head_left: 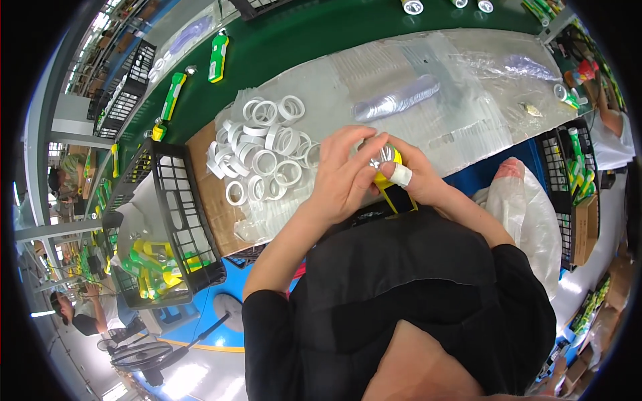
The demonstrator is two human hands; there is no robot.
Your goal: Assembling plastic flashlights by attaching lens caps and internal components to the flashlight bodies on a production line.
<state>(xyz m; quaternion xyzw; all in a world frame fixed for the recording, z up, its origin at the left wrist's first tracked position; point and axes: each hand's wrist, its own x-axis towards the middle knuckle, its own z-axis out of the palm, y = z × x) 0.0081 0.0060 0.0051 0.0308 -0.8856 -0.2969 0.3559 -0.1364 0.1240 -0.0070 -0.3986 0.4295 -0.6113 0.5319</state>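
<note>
Close in front of my body, both hands are closed around a yellow and black flashlight (pixel 398 195). Its shiny reflector end points up and away from me. My left hand (pixel 340 175) has its fingers curled over that end, hiding part of the rim. On the other side, my right hand (pixel 420 175) grips the flashlight's head, with white tape wrapped round the thumb. To the left of my left hand lies a loose pile of white rings (pixel 264 162). Beyond my hands, a row of clear round lenses (pixel 401 97) rests on the plastic-covered worktable (pixel 461 120).
A green conveyor belt (pixel 287 50) runs along the far side, carrying green and yellow flashlights (pixel 218 57). At left stands a black crate (pixel 175 194) of flashlights; another crate (pixel 555 160) is at right beside a white sack (pixel 525 217). A floor fan (pixel 144 355) and co-workers are farther off.
</note>
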